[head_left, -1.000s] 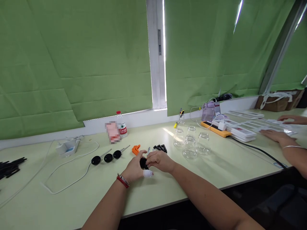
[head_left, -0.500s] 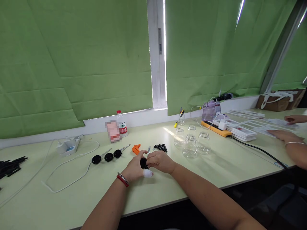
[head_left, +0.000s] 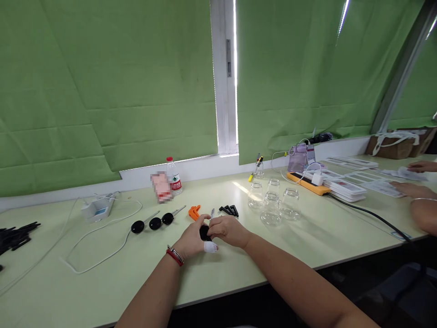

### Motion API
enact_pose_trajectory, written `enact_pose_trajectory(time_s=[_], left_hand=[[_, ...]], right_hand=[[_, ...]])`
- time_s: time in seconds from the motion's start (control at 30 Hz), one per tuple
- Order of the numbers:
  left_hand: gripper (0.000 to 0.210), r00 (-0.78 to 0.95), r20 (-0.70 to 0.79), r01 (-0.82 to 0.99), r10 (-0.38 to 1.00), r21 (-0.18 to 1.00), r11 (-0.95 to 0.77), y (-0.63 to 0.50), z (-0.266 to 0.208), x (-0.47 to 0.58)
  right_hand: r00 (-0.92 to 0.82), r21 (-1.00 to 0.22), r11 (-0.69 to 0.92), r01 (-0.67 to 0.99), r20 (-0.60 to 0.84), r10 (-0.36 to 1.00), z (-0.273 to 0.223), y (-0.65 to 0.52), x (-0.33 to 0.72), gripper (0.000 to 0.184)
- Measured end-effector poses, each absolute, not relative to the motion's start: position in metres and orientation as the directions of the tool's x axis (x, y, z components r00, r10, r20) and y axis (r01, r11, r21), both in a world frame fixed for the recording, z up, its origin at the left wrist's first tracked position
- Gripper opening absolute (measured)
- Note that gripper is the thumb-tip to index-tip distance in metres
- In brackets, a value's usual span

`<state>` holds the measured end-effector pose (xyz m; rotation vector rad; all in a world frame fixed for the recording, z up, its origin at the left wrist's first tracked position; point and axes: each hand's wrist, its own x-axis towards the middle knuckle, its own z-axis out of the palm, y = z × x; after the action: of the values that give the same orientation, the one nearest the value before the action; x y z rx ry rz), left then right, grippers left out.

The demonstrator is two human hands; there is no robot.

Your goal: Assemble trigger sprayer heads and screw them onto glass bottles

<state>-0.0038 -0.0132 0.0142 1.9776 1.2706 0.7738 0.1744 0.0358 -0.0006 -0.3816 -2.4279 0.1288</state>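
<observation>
My left hand [head_left: 193, 239], its thumb wrapped in white, curls around a round black lid-like piece [head_left: 205, 233]. The fingers of my right hand [head_left: 228, 230] pinch at the right edge of that piece; whether they hold a smaller part is hidden. Just beyond my hands lie orange hooked parts [head_left: 194, 212], thin metal rods [head_left: 212, 213] and several short black pieces [head_left: 229, 210]. To the left are three black round pieces with metal rods [head_left: 155, 223]. Several clear glass jars [head_left: 271, 209] stand upright to the right.
A white cable [head_left: 99, 272] loops over the table at left, near a white power strip [head_left: 97, 209] and black sticks [head_left: 17, 237]. A water bottle [head_left: 174, 177] stands at the back. An orange power strip [head_left: 307, 183] lies at right, where another person's hands [head_left: 411, 187] handle papers.
My hands stay almost in place on the round black piece. At the far right, the other person's hands have shifted slightly with the papers.
</observation>
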Motion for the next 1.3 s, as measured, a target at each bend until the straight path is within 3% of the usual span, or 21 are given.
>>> enact_pose_trajectory(time_s=[0.53, 1.07, 1.3], left_hand=[[0.082, 0.371, 0.116, 0.496, 0.922, 0.814, -0.302, -0.0127, 0.0157, -0.0045], [0.077, 0.311, 0.167, 0.581, 0.935, 0.745, -0.327, -0.0105, 0.0128, -0.0066], [0.073, 0.306, 0.18, 0.612, 0.935, 0.715, -0.338, -0.0105, 0.0148, -0.0064]], right_hand=[[-0.725, -0.06, 0.956, 0.287, 0.639, 0.258, -0.0031, 0.0373, 0.1742, 0.016], [-0.69, 0.158, 0.904, 0.397, 0.701, 0.181, -0.0051, 0.0335, 0.1726, 0.03], [-0.717, 0.124, 0.899, 0.421, 0.653, 0.245, -0.003, 0.0319, 0.1724, 0.03]])
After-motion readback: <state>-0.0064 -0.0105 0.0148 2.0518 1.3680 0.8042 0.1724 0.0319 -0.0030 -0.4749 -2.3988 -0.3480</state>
